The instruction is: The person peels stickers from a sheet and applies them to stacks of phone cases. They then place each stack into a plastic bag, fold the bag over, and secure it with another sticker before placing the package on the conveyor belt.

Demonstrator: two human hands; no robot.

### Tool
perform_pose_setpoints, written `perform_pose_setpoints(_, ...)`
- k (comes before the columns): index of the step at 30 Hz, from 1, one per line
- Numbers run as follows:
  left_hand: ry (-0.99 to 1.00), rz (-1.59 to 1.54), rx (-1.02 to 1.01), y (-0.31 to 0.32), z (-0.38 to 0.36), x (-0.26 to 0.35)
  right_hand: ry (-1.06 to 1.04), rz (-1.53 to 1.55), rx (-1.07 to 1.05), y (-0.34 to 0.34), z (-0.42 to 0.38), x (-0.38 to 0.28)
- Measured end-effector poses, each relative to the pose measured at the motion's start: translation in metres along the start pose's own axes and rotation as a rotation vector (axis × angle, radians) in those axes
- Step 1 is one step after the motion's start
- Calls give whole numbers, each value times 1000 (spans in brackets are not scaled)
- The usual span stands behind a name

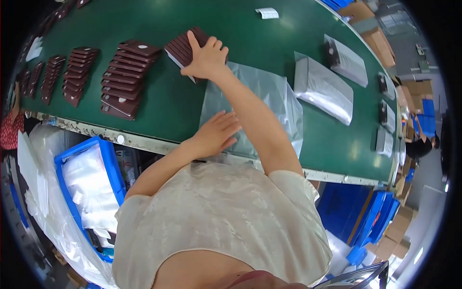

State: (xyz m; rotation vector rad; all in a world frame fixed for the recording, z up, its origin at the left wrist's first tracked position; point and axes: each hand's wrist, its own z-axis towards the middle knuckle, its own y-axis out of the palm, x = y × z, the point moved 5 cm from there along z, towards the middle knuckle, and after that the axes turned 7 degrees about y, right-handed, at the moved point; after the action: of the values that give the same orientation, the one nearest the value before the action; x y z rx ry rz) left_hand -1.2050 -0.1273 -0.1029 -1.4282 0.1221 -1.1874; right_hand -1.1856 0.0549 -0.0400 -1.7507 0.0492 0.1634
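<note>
My right hand (207,58) reaches across the table and grips a stack of dark brown flat cases (179,49), thumb at the near side and fingers spread over the top. Below it, my left hand (219,134) lies over a clear plastic bag (255,91) with its fingers stretched out and nothing in them. The bag is spread flat by the table's near edge, partly covered by my right forearm. Left of the gripped stack, a fanned pile of similar brown cases (126,79) lies on the green table (173,111).
More brown piles (79,74) line the table to the left. Bagged bundles (323,87) stand on the right, with smaller ones (385,115) beyond. A white label sheet (267,13) lies at the back. Below the edge is a blue crate (60,166) with plastic bags.
</note>
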Motion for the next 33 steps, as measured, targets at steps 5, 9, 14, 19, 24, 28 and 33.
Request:
perform_pose_setpoints(5,3,335,-16,0,21,-43,-157,661,-111,-20,-4,46)
perform_pose_setpoints(9,-265,555,79,-46,-17,-112,-175,832,-62,-48,-48,107)
perform_pose_setpoints(14,-255,583,83,-59,-35,-101,151,53,125,-6,-53,156)
perform_pose_setpoints(19,-204,374,186,-62,10,-74,99,112,411,-29,-78,152)
perform_pose_setpoints(24,-85,168,114,-40,43,-101,-41,217,451,-33,-149,135)
perform_pose_setpoints(28,-172,157,244,-39,61,-122,19,170,332,0,-172,147)
perform_pose_setpoints(33,-502,-400,405,-57,73,-154,131,137,424,-3,-170,138)
